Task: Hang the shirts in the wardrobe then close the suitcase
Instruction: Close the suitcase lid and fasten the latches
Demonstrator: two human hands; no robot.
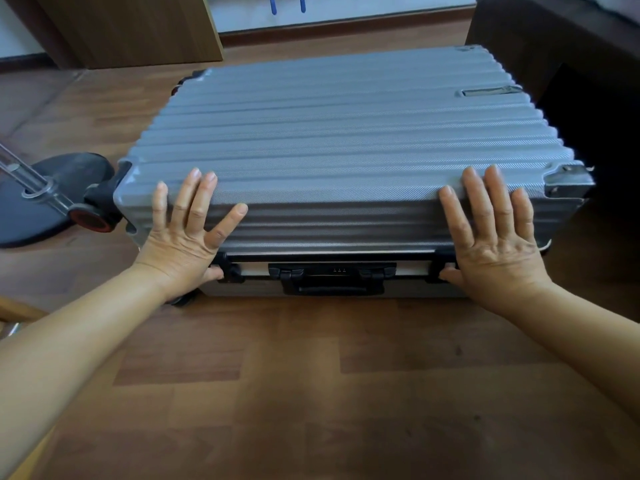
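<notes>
On the closed suitcase [332, 140] lid, left hand [187, 230] and right hand [491, 233], both hands spread flat

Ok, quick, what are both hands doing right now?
Left hand: open, fingers spread, pressing on the suitcase lid.
Right hand: open, pressing on the lid too.

Both hands [183, 233] [491, 237] flat, fingers spread
</notes>
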